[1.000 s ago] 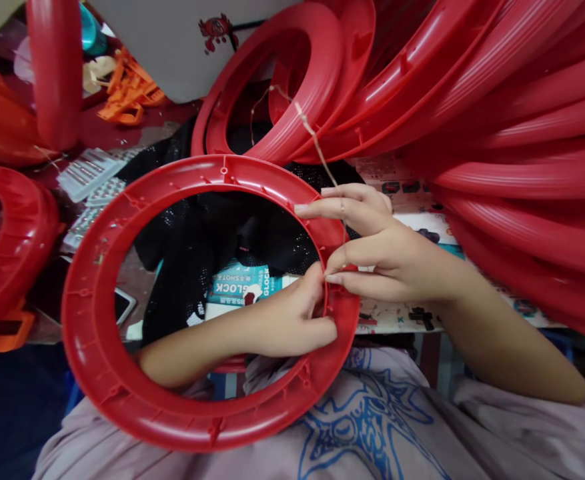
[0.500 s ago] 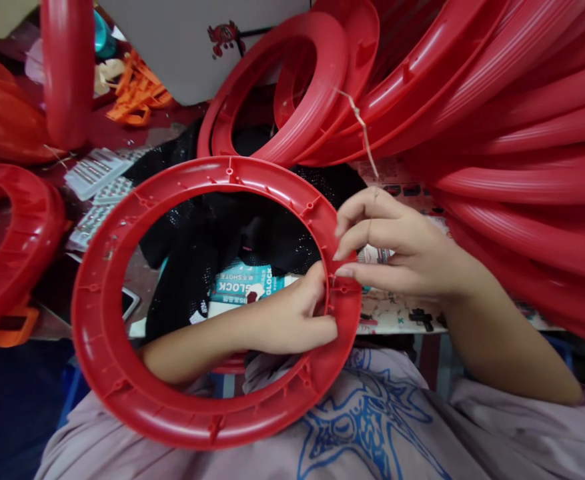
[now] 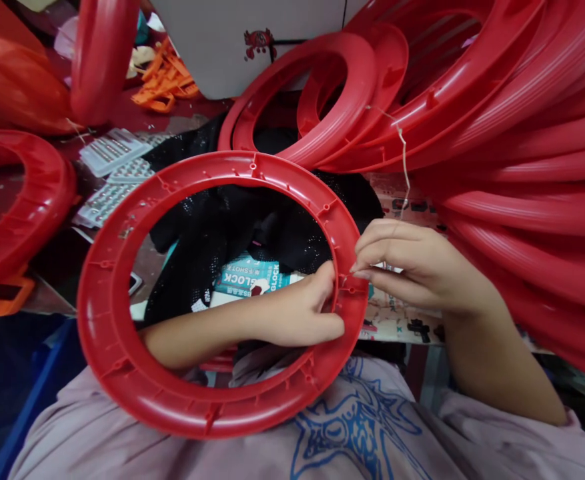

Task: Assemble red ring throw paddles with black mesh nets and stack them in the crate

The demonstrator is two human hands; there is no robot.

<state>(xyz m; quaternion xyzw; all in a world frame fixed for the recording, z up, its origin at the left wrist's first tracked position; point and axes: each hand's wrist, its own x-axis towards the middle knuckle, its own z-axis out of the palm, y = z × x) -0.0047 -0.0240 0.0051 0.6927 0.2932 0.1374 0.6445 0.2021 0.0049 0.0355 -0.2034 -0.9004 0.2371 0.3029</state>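
A red plastic ring point(image 3: 105, 313) is tilted towards me above my lap, its hollow ribbed side showing. My left hand point(image 3: 297, 310) reaches through the opening and clasps the ring's right side, thumb in front and fingers hidden behind. Just outside that rim, my right hand point(image 3: 417, 260) pinches a thin tan string point(image 3: 405, 160), its fingertips close to a small peg on the ring. From this hand the string runs up to the red rings at the back.
More red rings point(image 3: 312, 143) lean at the back, with a large stack point(image 3: 532, 200) on the right. Another ring point(image 3: 47, 180) lies left. Clear trays of small metal parts point(image 3: 112, 152), orange plastic pieces point(image 3: 165, 80), black cloth point(image 3: 182, 247) and a teal printed package point(image 3: 247, 275) are on the table.
My right hand has moved slightly down, and its fingers have closed to a pinch near the rim. My left hand keeps its hold. The view has shifted a little.
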